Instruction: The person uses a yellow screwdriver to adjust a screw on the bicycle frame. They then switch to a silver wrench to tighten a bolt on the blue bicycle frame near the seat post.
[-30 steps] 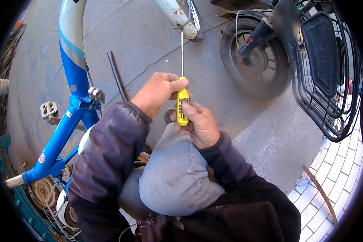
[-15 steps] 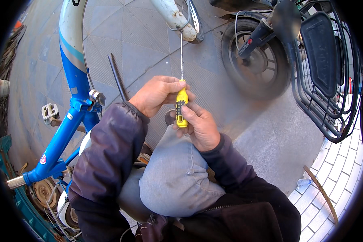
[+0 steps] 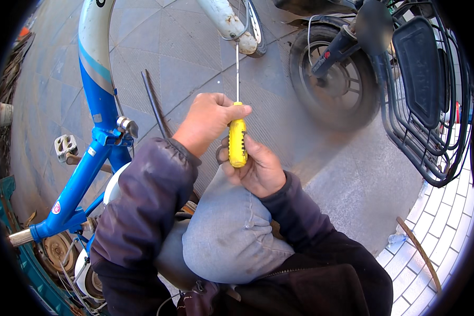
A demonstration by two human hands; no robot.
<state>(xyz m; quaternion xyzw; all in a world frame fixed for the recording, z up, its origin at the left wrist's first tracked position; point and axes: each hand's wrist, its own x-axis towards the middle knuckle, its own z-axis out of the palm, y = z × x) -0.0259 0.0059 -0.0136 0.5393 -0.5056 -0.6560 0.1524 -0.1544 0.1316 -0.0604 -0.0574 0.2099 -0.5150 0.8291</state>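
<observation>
I hold a yellow-handled screwdriver upright in the picture, its long thin shaft reaching to a fastener on the rusty white end of a bicycle mudguard, beside a wire stay. My left hand pinches the top of the handle where the shaft begins. Lower down, my right hand has its thumb and fingers round the handle, just above my denim-covered knee.
A blue and white bicycle frame with a pedal stands at left. A dark rod lies on the paving. At right are a scooter's front wheel and black wire basket, with a stick on white tiles.
The yellow handle has turned about its axis, its dark grip pattern now toward the right side. My left hand's fingers have shifted slightly upward, and my right fingers have rolled round the handle.
</observation>
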